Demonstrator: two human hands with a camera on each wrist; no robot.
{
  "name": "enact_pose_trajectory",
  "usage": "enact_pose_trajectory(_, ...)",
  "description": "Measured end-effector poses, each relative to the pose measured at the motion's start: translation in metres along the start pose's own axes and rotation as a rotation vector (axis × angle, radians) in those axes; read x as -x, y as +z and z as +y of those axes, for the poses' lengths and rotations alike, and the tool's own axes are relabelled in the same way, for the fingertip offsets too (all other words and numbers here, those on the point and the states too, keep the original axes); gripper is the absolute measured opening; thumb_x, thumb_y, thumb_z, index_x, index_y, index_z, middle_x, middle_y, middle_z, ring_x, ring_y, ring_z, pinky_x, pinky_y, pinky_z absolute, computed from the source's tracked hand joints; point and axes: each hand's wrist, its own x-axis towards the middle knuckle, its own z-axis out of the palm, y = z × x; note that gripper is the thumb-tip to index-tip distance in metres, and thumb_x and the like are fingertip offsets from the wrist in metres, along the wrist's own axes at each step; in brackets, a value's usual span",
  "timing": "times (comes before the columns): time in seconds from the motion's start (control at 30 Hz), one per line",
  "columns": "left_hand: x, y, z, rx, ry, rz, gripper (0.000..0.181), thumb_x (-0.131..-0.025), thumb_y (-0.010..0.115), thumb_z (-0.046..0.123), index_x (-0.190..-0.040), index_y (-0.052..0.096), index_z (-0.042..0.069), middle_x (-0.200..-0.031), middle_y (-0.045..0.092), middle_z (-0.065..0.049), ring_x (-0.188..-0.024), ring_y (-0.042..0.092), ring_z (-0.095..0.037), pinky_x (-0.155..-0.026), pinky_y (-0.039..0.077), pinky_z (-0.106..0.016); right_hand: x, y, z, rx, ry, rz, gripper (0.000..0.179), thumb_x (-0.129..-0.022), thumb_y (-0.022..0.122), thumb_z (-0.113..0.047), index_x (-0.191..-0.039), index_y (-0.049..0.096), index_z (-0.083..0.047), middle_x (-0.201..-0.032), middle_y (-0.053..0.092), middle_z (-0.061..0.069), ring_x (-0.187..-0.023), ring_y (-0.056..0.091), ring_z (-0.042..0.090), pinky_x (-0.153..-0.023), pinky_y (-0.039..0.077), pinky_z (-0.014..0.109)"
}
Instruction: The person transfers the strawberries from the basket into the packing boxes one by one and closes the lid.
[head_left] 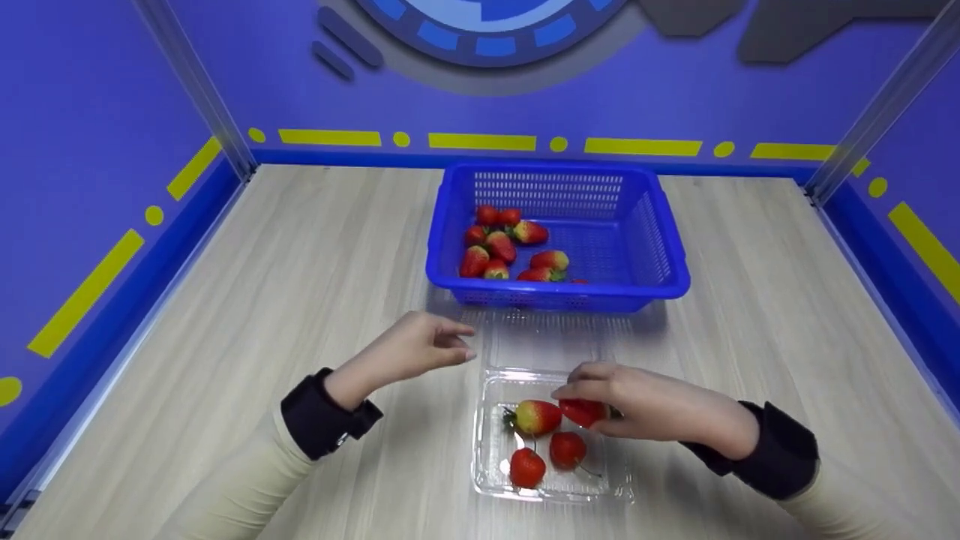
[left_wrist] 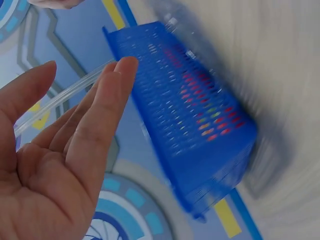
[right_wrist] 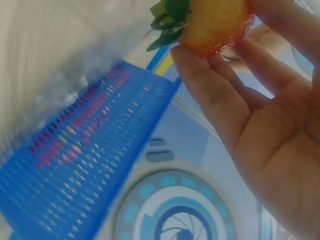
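My right hand (head_left: 637, 401) pinches a red strawberry (head_left: 581, 412) at the right side of a clear plastic box (head_left: 487, 442). In the right wrist view this strawberry (right_wrist: 215, 25) shows a pale yellow shoulder and green leaves between the fingertips. Inside the box lie three more strawberries: a yellow-red one (head_left: 538, 417) right beside the held one, and two red ones (head_left: 527, 468) nearer the front. Left of the box's raised hinge side, my left hand (head_left: 420, 345) hovers with nothing in it; its thumb and fingers stand apart in the left wrist view.
Behind the box stands a blue slatted basket (head_left: 559, 292) with several strawberries (head_left: 500, 246), mostly in its left half. The box's clear lid (head_left: 540, 341) lies folded back toward the basket. Blue printed panels (head_left: 480, 112) enclose the wooden table (head_left: 337, 247) at back and sides.
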Motion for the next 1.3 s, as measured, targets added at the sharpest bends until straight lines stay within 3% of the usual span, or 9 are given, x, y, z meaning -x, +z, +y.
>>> enact_pose_trajectory(0.2,-0.008,0.021,-0.019,0.070,-0.086,-0.041,0.045,-0.097,0.070,0.020,-0.131,0.064,-0.008,-0.105,0.079,-0.021,-0.094,0.076,-0.033,-0.073,0.061,-0.028,0.002,0.011,0.000,-0.043,0.034,-0.020,0.046,-0.085,0.077,-0.002,-0.130,0.068,-0.006,-0.116,0.069,0.009,-0.103,0.064,0.021,-0.090,0.060,0.033)
enact_pose_trajectory(0.43,-0.013,0.040,-0.031,0.155,-0.150,-0.068,0.042,-0.094,0.074,0.020,-0.125,0.068,-0.008,-0.099,0.079,-0.021,-0.086,0.078,-0.027,-0.073,0.065,-0.033,0.001,0.024,0.001,-0.020,0.026,-0.025,0.045,-0.085,0.079,-0.005,-0.129,0.069,-0.005,-0.118,0.069,0.010,-0.107,0.065,0.023,-0.094,0.060,0.035)
enact_pose_trajectory(0.6,-0.014,0.046,-0.035,0.185,-0.176,-0.049,0.026,-0.093,0.074,0.014,-0.108,0.074,-0.007,-0.091,0.079,-0.021,-0.075,0.076,-0.018,-0.070,0.065,-0.033,-0.001,0.034,0.003,0.000,0.038,-0.029,0.046,-0.084,0.080,-0.005,-0.128,0.069,-0.007,-0.115,0.069,0.008,-0.108,0.065,0.023,-0.096,0.059,0.036)
enact_pose_trajectory(0.73,-0.013,0.051,-0.036,0.212,-0.188,-0.066,0.020,-0.092,0.074,0.012,-0.101,0.076,-0.007,-0.088,0.079,-0.022,-0.072,0.076,-0.018,-0.070,0.065,-0.033,-0.001,0.042,0.005,0.005,0.034,-0.013,0.046,-0.082,0.080,-0.003,-0.126,0.070,-0.007,-0.112,0.070,0.008,-0.105,0.065,0.022,-0.094,0.058,0.035)
enact_pose_trajectory(1.3,-0.011,0.061,-0.042,0.390,-0.198,-0.105,0.019,-0.092,0.072,0.010,-0.098,0.075,-0.008,-0.083,0.078,-0.019,-0.060,0.068,-0.007,-0.064,0.064,-0.029,-0.003,0.055,0.003,0.041,0.048,0.019,0.056,-0.078,0.079,0.004,-0.131,0.066,-0.009,-0.112,0.071,0.005,-0.105,0.066,0.020,-0.094,0.059,0.033)
